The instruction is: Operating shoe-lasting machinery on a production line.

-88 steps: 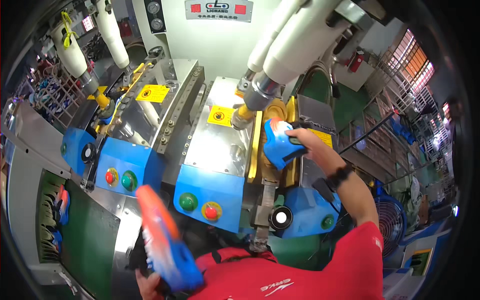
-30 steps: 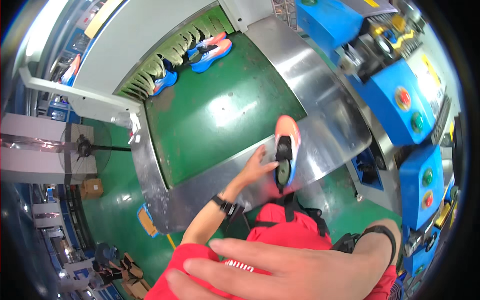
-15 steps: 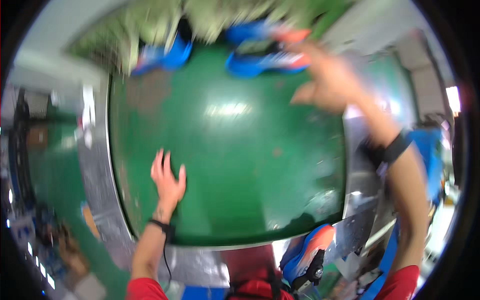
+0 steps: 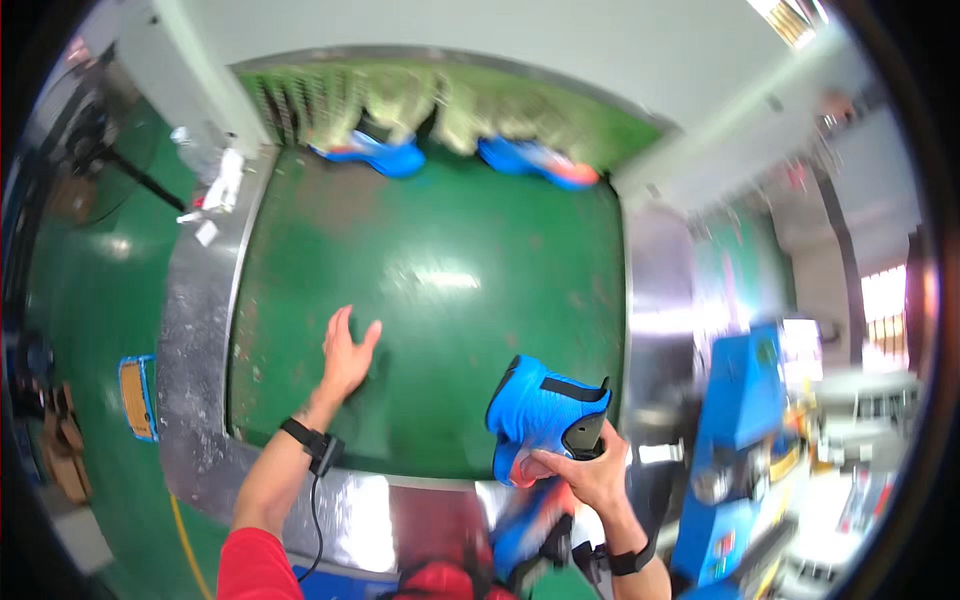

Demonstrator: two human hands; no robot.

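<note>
My right hand (image 4: 598,475) grips a blue shoe (image 4: 545,400) with dark and orange parts, above the near right of a green conveyor belt (image 4: 430,330). Its thumb and fingers close on the shoe's dark and orange end. My left hand (image 4: 346,358) hovers over the near left of the belt, fingers apart, holding nothing. At the belt's far end lie a blue shoe (image 4: 385,155) on the left and a blue and orange shoe (image 4: 540,163) on the right. Close to my body, another blue and orange shoe (image 4: 522,525) is blurred and partly hidden.
A pale fringe curtain (image 4: 490,112) hangs across the belt's far end under a grey housing (image 4: 420,25). Metal edging (image 4: 195,340) frames the belt. Blue equipment (image 4: 735,395) stands at the right. A cable (image 4: 318,520) trails from my left wristband.
My right hand has come back from the far right with a blue shoe in it. My left hand stays open, low over the belt. The view has shifted.
</note>
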